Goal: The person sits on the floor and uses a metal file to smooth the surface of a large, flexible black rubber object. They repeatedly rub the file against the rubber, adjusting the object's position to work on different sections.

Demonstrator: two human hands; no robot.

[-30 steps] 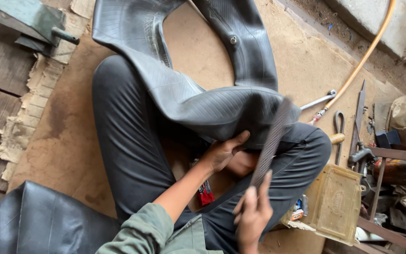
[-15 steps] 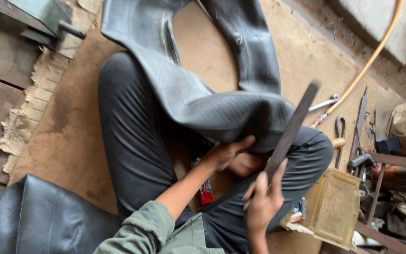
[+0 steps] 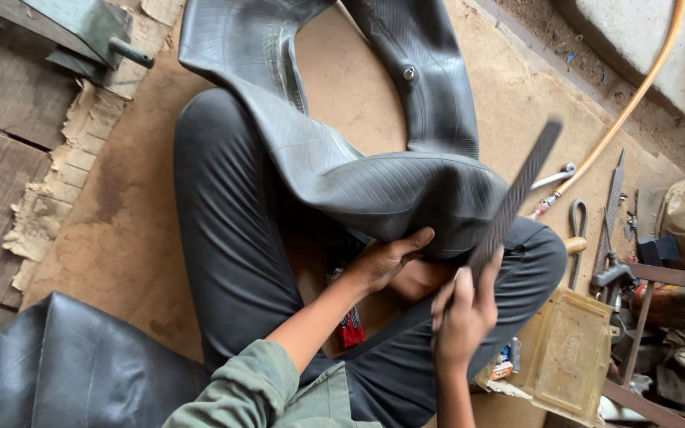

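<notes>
Inner tube (image 3: 374, 182) draped over crossed legs, black rubber, limp and pliable, likely best gripped at the folded edge. Left hand (image 3: 386, 261) pressed beneath, fingers curled against it. Right hand (image 3: 461, 317) clenched round flat rasp (image 3: 517, 194). Cardboard sheet (image 3: 128, 230) over floor; tin box (image 3: 568, 357) and orange hose (image 3: 628, 103) nearby.

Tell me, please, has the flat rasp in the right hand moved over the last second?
Yes. The rasp in the right hand has swung up and right: its tip now clears the inner tube toward the orange hose.
</notes>
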